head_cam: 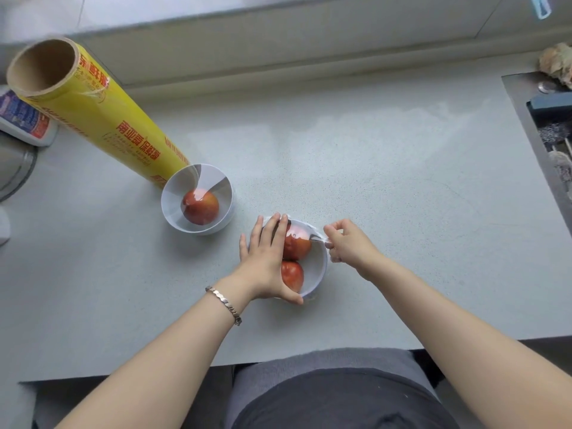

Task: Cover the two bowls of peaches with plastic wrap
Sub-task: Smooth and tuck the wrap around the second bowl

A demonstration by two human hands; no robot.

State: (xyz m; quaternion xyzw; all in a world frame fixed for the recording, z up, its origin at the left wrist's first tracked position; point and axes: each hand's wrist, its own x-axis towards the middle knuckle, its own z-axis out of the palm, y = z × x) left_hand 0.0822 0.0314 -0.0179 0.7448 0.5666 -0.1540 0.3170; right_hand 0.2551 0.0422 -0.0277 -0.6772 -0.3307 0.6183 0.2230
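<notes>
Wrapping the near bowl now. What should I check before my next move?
1. Far bowl covered: ok, film glints across its top.
2. Near bowl steadied: ok, left hand lies flat over it.
3. Wrap gripped: ok, right hand pinches it at the right rim.
4. Seal all round near bowl: cannot tell, left hand hides the left side.
5. Roll out of the way: ok, stands behind far bowl.

grey countertop (371, 168), pale window ledge (278, 23)
</notes>
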